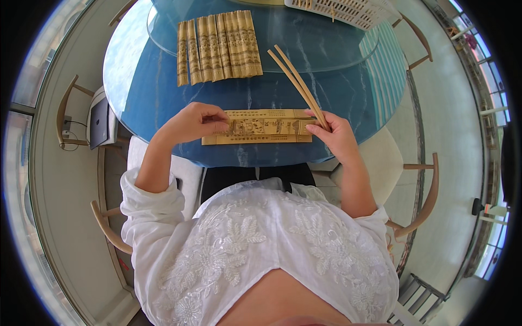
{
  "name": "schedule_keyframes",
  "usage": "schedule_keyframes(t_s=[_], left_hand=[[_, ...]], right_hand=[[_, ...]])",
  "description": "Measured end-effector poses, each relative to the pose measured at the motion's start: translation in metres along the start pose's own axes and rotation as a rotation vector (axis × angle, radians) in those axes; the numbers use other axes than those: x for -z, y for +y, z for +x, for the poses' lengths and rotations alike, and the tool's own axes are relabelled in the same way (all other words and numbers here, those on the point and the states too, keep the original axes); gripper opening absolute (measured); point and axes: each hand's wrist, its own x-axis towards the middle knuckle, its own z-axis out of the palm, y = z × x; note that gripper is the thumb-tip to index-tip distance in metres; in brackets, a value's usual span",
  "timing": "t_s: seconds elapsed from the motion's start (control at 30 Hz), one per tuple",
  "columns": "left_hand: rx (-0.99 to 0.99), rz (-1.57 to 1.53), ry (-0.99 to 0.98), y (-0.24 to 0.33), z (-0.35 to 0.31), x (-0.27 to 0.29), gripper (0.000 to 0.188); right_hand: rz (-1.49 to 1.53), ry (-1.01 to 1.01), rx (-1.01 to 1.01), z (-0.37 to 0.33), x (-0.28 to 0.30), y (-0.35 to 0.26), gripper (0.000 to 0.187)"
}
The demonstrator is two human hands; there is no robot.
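Observation:
A pair of wooden chopsticks (298,82) slants up and to the left from my right hand (337,135), whose fingers are closed round their lower ends. The thumb of that hand also rests at the right end of a printed tan paper chopstick sleeve (267,128). At the sleeve's left end, my left hand (201,120) is closed in a pinch. More flat sleeve paper lies under it, showing above and below. Farther off, to the left, several plump, filled-looking sleeves (218,48) lie side by side in a row. The fingertips of both hands are partly hidden.
The round blue marbled table (163,122) carries a clear glass turntable (321,62). A white perforated basket (353,12) stands at its far right. Wooden-armed chairs surround the table; a dark laptop (99,123) rests on the left one (70,111).

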Motion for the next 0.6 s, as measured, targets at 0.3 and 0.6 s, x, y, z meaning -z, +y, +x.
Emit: schedule_keyframes(t_s=[0.3, 0.6], left_hand=[[0.028, -0.468, 0.145, -0.048, -0.038, 0.014, 0.014], [-0.143, -0.718, 0.317, -0.024, -0.045, 0.011, 0.013]], right_hand=[[-0.008, 0.195, -0.008, -0.011, 0.018, 0.010, 0.015], [0.033, 0.128, -0.014, -0.012, 0.011, 0.011, 0.017]])
